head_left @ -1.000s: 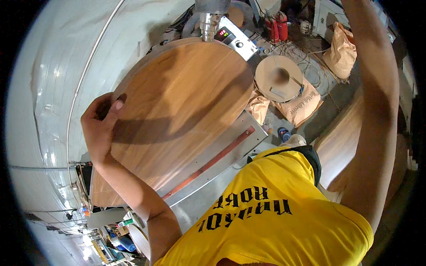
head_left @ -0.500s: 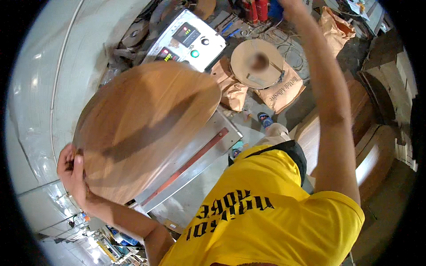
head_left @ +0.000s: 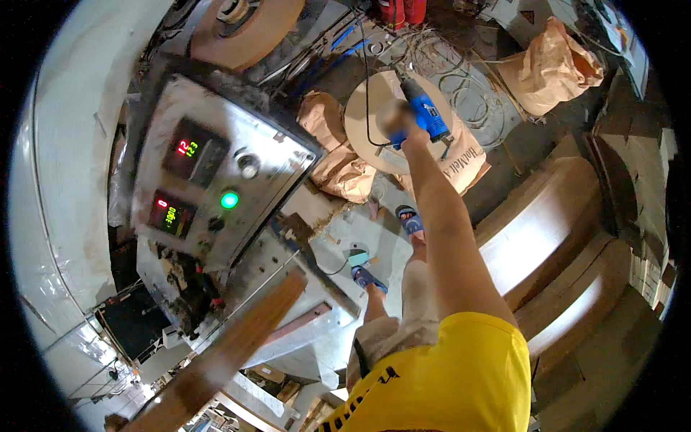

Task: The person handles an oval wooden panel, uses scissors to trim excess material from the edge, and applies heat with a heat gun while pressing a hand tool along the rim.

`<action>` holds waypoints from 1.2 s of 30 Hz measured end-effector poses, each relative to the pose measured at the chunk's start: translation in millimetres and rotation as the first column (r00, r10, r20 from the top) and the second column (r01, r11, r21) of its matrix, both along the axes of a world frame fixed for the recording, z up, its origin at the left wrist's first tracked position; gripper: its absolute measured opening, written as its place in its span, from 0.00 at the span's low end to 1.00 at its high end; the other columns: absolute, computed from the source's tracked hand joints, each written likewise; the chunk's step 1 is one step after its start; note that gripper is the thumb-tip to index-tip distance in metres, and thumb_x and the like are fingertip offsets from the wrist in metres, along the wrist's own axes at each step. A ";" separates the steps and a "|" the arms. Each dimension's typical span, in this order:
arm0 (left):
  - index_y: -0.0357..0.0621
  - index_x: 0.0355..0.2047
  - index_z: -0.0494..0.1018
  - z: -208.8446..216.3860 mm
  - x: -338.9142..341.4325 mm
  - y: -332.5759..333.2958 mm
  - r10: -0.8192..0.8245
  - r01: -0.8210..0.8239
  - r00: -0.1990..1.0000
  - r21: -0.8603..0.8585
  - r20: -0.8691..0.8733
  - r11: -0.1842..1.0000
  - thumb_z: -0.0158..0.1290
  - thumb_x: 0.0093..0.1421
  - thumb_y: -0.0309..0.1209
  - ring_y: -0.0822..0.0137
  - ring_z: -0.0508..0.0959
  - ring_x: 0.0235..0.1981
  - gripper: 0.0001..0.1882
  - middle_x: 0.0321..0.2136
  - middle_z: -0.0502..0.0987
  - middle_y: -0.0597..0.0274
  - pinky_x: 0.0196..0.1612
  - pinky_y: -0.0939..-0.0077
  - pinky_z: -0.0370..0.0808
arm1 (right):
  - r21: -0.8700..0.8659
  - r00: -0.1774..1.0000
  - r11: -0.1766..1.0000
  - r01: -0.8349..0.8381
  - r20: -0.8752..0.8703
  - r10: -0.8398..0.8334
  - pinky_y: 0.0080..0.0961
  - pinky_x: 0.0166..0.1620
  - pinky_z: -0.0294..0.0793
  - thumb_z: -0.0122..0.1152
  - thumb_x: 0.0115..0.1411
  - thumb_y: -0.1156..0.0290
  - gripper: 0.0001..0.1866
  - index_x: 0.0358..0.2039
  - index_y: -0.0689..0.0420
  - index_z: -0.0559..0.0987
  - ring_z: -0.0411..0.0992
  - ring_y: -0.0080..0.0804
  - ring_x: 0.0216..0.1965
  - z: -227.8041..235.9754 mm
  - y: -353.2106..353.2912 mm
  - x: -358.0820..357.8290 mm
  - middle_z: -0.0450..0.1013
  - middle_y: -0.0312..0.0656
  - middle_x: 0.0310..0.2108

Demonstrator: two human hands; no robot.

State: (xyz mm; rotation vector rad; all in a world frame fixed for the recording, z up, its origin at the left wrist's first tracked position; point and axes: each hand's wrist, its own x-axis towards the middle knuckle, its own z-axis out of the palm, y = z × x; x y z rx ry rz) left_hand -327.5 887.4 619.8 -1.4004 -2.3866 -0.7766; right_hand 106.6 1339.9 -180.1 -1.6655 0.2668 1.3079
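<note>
My right hand point(head_left: 412, 135) is closed around the handle of a blue heat gun point(head_left: 430, 115) with a dark barrel, held above a cardboard-sided roll point(head_left: 363, 90). A dark cord hangs beside it. At the lower left the wooden panel point(head_left: 230, 345) is tilted, so mostly its narrow edge shows, slanting across the metal machine table point(head_left: 288, 345). A small brownish bit at the panel's lower end may be fingertips of my left hand; its grip cannot be made out.
A control box point(head_left: 270, 169) with lit displays and a green lamp stands at left. Paper sacks point(head_left: 349, 173) lie under the roll; another sack point(head_left: 554, 68) stands far right. Curved wooden parts point(head_left: 533, 223) are stacked at right. Coiled strips point(head_left: 475, 101) and red cylinders point(head_left: 403, 11) lie beyond.
The round panel has swung from lying broad-face up to edge-on at the lower left. My right arm has come down from the top, and its hand now shows with the heat gun.
</note>
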 end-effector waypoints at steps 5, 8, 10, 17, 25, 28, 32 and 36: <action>0.33 0.51 0.72 -16.2 -13.5 32.8 0.025 -0.025 0.998 -0.001 -0.052 1.000 0.66 0.54 0.52 0.64 0.72 0.48 0.36 0.45 0.74 0.59 0.55 0.67 0.67 | 0.094 0.995 0.991 -0.099 0.018 0.098 0.35 0.41 0.77 0.84 0.41 0.47 0.44 0.53 0.61 0.77 0.76 0.33 0.41 -139.8 31.6 0.8 0.78 0.43 0.44; 0.33 0.52 0.72 -19.7 -14.2 32.4 0.059 -0.060 0.995 -0.010 -0.080 0.998 0.66 0.54 0.51 0.64 0.72 0.48 0.36 0.45 0.74 0.58 0.55 0.67 0.68 | 0.212 0.936 0.926 -0.314 0.234 0.264 0.38 0.44 0.77 0.82 0.43 0.42 0.45 0.53 0.61 0.76 0.76 0.37 0.45 -152.1 18.0 0.3 0.77 0.45 0.45; 0.33 0.52 0.72 -25.3 -20.2 37.7 0.054 -0.056 0.995 -0.017 -0.083 0.998 0.66 0.54 0.51 0.64 0.73 0.48 0.36 0.45 0.74 0.58 0.55 0.67 0.68 | -0.005 0.672 0.875 -0.484 0.639 0.375 0.44 0.49 0.76 0.81 0.45 0.41 0.47 0.54 0.63 0.74 0.76 0.44 0.50 -153.1 -5.0 9.2 0.76 0.49 0.48; 0.33 0.53 0.72 -15.6 -17.7 30.5 0.032 -0.034 0.991 -0.011 -0.126 0.999 0.66 0.53 0.49 0.63 0.73 0.49 0.36 0.47 0.75 0.57 0.56 0.67 0.69 | -0.637 -0.490 0.105 -0.764 0.678 0.548 0.51 0.65 0.61 0.72 0.54 0.50 0.41 0.64 0.54 0.67 0.63 0.54 0.62 -67.9 -134.6 27.4 0.64 0.47 0.63; 0.33 0.54 0.72 23.9 -41.8 -28.1 -0.086 0.093 0.986 0.038 -0.146 0.995 0.66 0.53 0.48 0.63 0.74 0.50 0.36 0.48 0.75 0.56 0.56 0.67 0.70 | -0.061 0.727 0.818 -0.572 0.425 0.539 0.32 0.49 0.75 0.71 0.58 0.51 0.33 0.55 0.62 0.77 0.77 0.38 0.45 -15.2 -231.5 15.8 0.80 0.45 0.46; 0.33 0.54 0.72 34.5 -28.0 -28.5 -0.171 0.175 0.980 0.024 -0.101 0.984 0.66 0.53 0.47 0.63 0.74 0.50 0.36 0.48 0.75 0.56 0.56 0.67 0.70 | 0.192 0.863 0.843 -0.502 0.163 0.477 0.28 0.33 0.69 0.64 0.65 0.49 0.28 0.55 0.57 0.76 0.71 0.21 0.32 76.0 -255.5 30.8 0.77 0.35 0.36; 0.34 0.46 0.77 10.0 35.2 42.9 -0.345 0.355 0.917 -0.012 0.202 0.935 0.67 0.52 0.35 0.74 0.74 0.37 0.24 0.35 0.76 0.67 0.44 0.79 0.70 | 0.370 0.920 0.843 -0.391 0.164 0.355 0.26 0.37 0.68 0.54 0.71 0.53 0.22 0.55 0.57 0.76 0.66 0.24 0.35 302.6 -253.0 55.8 0.69 0.35 0.37; 0.32 0.44 0.80 -6.7 60.0 76.2 -0.346 0.353 0.881 0.037 0.324 0.935 0.72 0.54 0.36 0.75 0.78 0.36 0.23 0.34 0.81 0.63 0.43 0.80 0.73 | 0.532 0.880 0.720 -0.445 0.407 0.243 0.22 0.32 0.58 0.46 0.73 0.55 0.22 0.55 0.57 0.78 0.57 0.20 0.27 503.2 -255.0 48.8 0.59 0.31 0.27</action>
